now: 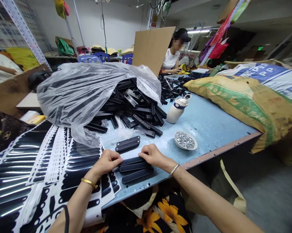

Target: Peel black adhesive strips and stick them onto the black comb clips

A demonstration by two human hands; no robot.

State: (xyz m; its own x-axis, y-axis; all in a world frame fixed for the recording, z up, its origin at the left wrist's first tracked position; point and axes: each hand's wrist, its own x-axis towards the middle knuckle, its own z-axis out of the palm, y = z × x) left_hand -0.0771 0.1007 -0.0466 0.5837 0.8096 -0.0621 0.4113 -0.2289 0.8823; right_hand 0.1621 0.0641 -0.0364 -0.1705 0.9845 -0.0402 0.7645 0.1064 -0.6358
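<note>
My left hand (110, 160) pinches the left end of a smooth, long black folding comb (131, 160) lying flat near the table edge. At its right end, the fingers of my right hand (151, 154) are closed on it too. Two more smooth black combs, a middle one (136, 167) and a front one (137, 175), lie side by side just below. Beyond my hands sits a pair of folded combs with a perforated pattern (128, 143). Sheets of black rounded strips (82, 168) spread out under and beside my left forearm.
A large heap of black combs (136, 106) spills from a clear plastic bag (70, 94). Right of it stand a white bottle (176, 111) and a bowl (194, 146) of small metal parts. Yellow sacks (248, 103) cover the right side. Another person (171, 58) sits across the table.
</note>
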